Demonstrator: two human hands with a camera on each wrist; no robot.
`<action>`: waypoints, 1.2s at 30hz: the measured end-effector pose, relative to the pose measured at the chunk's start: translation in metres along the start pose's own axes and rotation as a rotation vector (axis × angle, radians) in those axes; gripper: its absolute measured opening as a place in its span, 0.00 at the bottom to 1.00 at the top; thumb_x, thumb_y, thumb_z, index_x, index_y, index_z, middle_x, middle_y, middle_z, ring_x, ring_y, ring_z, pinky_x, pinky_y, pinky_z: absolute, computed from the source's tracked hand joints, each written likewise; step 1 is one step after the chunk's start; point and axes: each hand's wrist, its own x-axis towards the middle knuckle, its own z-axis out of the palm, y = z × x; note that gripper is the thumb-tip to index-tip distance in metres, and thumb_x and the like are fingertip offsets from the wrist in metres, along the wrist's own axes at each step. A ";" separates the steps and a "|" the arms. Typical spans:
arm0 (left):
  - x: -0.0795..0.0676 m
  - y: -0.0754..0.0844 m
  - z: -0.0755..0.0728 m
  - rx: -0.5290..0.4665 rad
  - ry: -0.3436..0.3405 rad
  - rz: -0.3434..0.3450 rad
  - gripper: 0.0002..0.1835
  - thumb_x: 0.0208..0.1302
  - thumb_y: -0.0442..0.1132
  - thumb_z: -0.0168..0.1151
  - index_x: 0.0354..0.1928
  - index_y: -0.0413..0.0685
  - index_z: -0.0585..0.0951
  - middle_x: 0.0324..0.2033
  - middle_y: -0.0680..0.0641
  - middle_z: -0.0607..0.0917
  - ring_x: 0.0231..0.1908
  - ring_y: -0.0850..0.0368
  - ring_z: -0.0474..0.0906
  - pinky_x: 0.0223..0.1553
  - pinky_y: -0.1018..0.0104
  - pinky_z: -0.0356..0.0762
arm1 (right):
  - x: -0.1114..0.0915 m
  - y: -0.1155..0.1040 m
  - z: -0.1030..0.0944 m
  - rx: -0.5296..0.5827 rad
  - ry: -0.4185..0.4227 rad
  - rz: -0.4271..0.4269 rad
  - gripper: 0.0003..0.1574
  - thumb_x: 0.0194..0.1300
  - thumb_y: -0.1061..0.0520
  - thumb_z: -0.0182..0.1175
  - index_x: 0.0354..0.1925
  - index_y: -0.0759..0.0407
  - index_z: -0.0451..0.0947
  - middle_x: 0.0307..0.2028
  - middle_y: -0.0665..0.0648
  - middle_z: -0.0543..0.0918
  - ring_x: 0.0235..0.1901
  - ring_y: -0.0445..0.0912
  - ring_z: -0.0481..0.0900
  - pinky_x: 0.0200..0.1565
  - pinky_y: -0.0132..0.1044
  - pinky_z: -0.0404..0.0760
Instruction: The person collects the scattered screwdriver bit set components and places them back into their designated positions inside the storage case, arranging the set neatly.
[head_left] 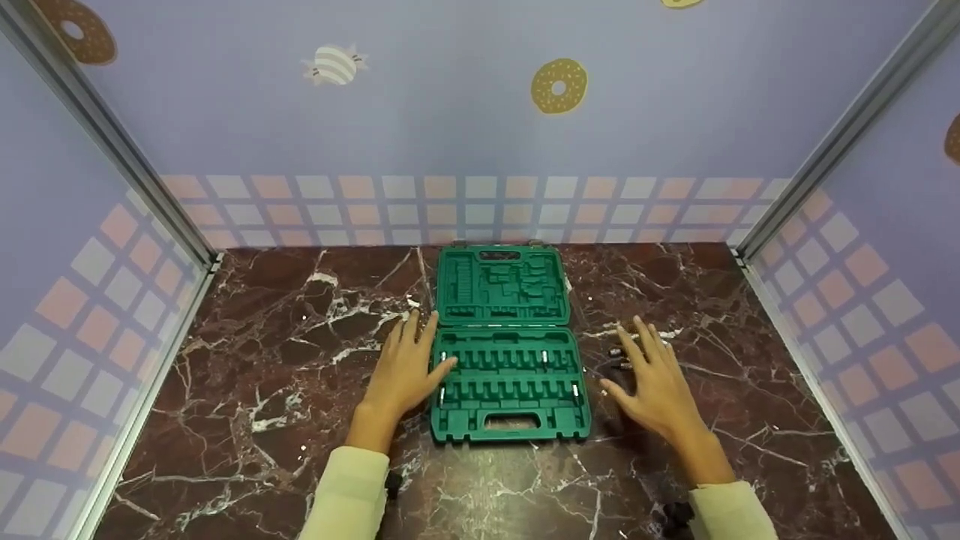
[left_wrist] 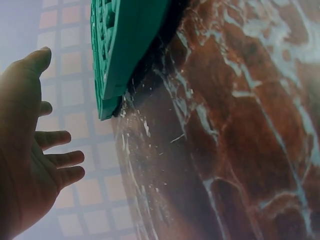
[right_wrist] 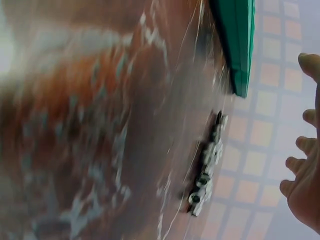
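Observation:
A green plastic tool case [head_left: 510,373] lies unfolded on the tabletop, its lid [head_left: 501,283] laid back toward the far wall. Several small silver sockets, one a socket [head_left: 544,358] in the upper row, sit in its slots; many slots hold nothing. My left hand [head_left: 405,371] hovers by the case's left edge, fingers extended, thumb over the edge, holding nothing. To the right of the case, my right hand [head_left: 658,386] is spread with straight fingers and grips nothing. Near its fingers lie loose metal pieces [right_wrist: 207,167], partly hidden in the head view.
The tabletop [head_left: 300,420] is dark red marble-patterned with white veins. A patterned wall [head_left: 465,135] rises behind it, and side panels with metal corner posts bound the left and right. Dark straps or devices [head_left: 677,517] are at the wrists.

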 end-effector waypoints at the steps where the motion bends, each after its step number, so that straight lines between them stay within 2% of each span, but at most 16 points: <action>1: 0.001 -0.001 0.001 -0.030 -0.010 -0.012 0.46 0.74 0.64 0.57 0.83 0.52 0.53 0.79 0.32 0.55 0.77 0.30 0.53 0.73 0.34 0.59 | -0.001 0.003 -0.001 0.013 -0.004 0.003 0.57 0.62 0.38 0.71 0.80 0.55 0.59 0.80 0.67 0.55 0.78 0.68 0.52 0.73 0.71 0.54; 4: 0.003 -0.003 0.003 -0.135 -0.040 -0.051 0.46 0.74 0.64 0.57 0.84 0.54 0.51 0.80 0.33 0.54 0.78 0.31 0.52 0.72 0.33 0.60 | -0.003 0.012 -0.003 0.051 -0.024 0.021 0.58 0.62 0.37 0.70 0.81 0.54 0.57 0.81 0.65 0.52 0.79 0.68 0.51 0.73 0.71 0.53; 8: 0.007 -0.005 0.006 -0.244 -0.054 -0.101 0.46 0.73 0.63 0.58 0.84 0.58 0.50 0.80 0.35 0.55 0.78 0.31 0.52 0.70 0.31 0.61 | -0.006 0.023 -0.005 0.095 -0.022 0.027 0.57 0.63 0.39 0.72 0.81 0.53 0.58 0.81 0.63 0.52 0.78 0.67 0.54 0.71 0.72 0.59; 13: 0.012 -0.007 0.009 -0.330 -0.050 -0.137 0.46 0.74 0.60 0.60 0.84 0.57 0.49 0.79 0.35 0.57 0.77 0.30 0.53 0.70 0.30 0.61 | -0.011 0.034 -0.003 0.132 0.004 0.035 0.57 0.60 0.44 0.76 0.79 0.54 0.61 0.80 0.64 0.57 0.75 0.69 0.58 0.64 0.74 0.67; 17: 0.015 -0.008 0.011 -0.384 -0.045 -0.174 0.46 0.74 0.59 0.59 0.84 0.56 0.49 0.79 0.34 0.58 0.78 0.31 0.54 0.71 0.30 0.60 | -0.013 0.042 -0.001 0.174 -0.002 0.066 0.59 0.58 0.44 0.77 0.79 0.55 0.60 0.79 0.64 0.59 0.75 0.69 0.58 0.64 0.75 0.65; 22: 0.021 -0.009 0.015 -0.414 -0.007 -0.212 0.44 0.74 0.57 0.61 0.83 0.52 0.52 0.77 0.33 0.61 0.77 0.31 0.56 0.72 0.33 0.60 | -0.014 0.051 -0.001 0.243 -0.027 0.101 0.58 0.58 0.46 0.77 0.78 0.58 0.61 0.75 0.66 0.62 0.73 0.68 0.59 0.64 0.75 0.64; 28: 0.030 -0.013 0.023 -0.435 0.077 -0.205 0.40 0.73 0.49 0.64 0.79 0.39 0.62 0.74 0.30 0.67 0.73 0.31 0.64 0.72 0.38 0.64 | -0.018 0.062 -0.003 0.277 -0.037 0.143 0.55 0.56 0.49 0.79 0.75 0.61 0.65 0.71 0.68 0.65 0.66 0.66 0.63 0.61 0.70 0.67; 31: 0.033 -0.014 0.026 -0.442 0.102 -0.200 0.38 0.73 0.46 0.65 0.77 0.36 0.64 0.70 0.30 0.72 0.68 0.32 0.71 0.69 0.39 0.68 | -0.020 0.068 -0.003 0.283 -0.029 0.150 0.54 0.54 0.51 0.80 0.73 0.64 0.67 0.69 0.70 0.67 0.63 0.66 0.66 0.60 0.69 0.68; 33: 0.035 -0.015 0.027 -0.455 0.108 -0.199 0.37 0.73 0.45 0.65 0.76 0.34 0.66 0.63 0.30 0.78 0.60 0.34 0.78 0.64 0.40 0.74 | -0.021 0.072 -0.003 0.290 -0.030 0.156 0.53 0.54 0.51 0.81 0.71 0.66 0.68 0.68 0.70 0.68 0.63 0.66 0.66 0.61 0.70 0.67; 36: 0.037 -0.016 0.030 -0.481 0.109 -0.208 0.36 0.73 0.45 0.65 0.74 0.33 0.67 0.54 0.31 0.82 0.47 0.39 0.81 0.55 0.42 0.78 | -0.023 0.077 -0.004 0.300 -0.040 0.166 0.52 0.54 0.51 0.81 0.70 0.68 0.69 0.67 0.72 0.68 0.64 0.68 0.66 0.63 0.71 0.66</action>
